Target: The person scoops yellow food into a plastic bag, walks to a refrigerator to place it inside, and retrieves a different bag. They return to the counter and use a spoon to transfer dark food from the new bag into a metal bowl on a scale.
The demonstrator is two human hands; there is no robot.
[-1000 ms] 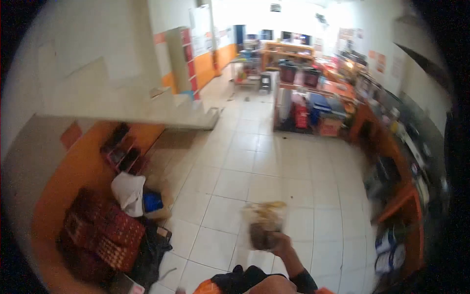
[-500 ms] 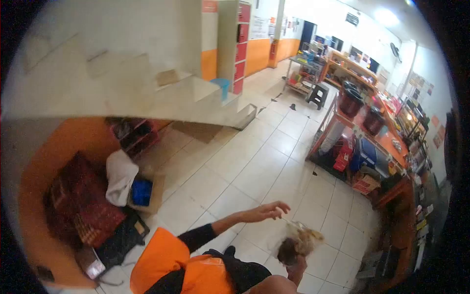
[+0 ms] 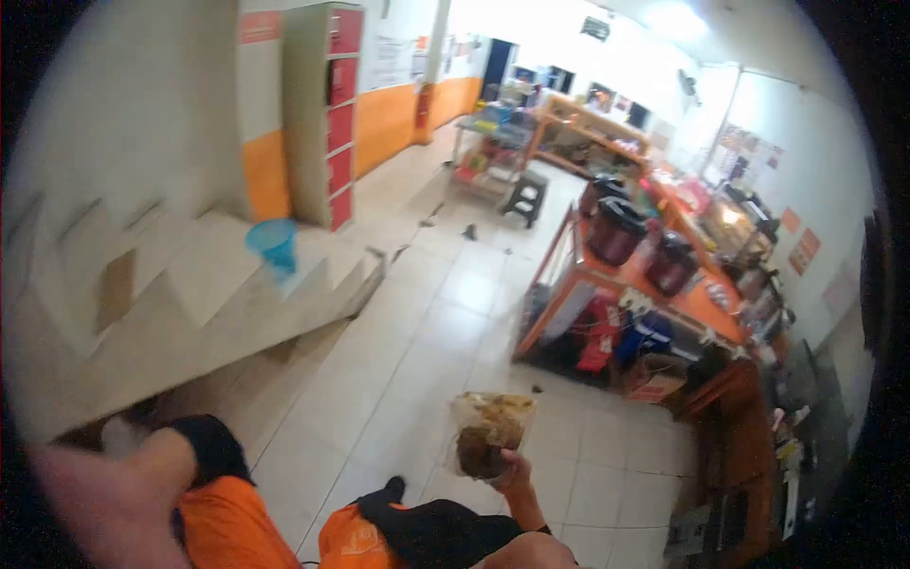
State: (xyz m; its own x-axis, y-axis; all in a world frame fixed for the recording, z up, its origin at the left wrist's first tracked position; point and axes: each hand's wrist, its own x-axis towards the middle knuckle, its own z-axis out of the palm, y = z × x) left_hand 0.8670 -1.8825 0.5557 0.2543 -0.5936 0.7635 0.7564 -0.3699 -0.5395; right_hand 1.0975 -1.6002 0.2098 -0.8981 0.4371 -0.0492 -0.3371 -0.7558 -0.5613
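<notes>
A clear plastic bag [image 3: 493, 417] with brown and yellowish contents, probably food, is held out over the floor. My right hand [image 3: 515, 471] grips its lower right side, fingers closed. A dark brown lump shows in the bag's lower part. My left arm is bent up close to the camera at the lower left. What looks like my left hand [image 3: 104, 512] is a large pinkish blur there, with no fingers to make out. I wear an orange and black garment [image 3: 355, 536].
Stairs with a blue bucket [image 3: 273, 245] on them rise at the left, beside a red-doored locker [image 3: 322, 123]. An orange-topped counter [image 3: 697, 308] with dark red pots [image 3: 616, 230] stands at the right. A black stool [image 3: 526, 197] and a cart [image 3: 488, 156] are farther back on the tiled floor.
My left hand has left the bag's side and come up toward the camera at the lower left. My right hand still holds the bag. The view has turned right.
</notes>
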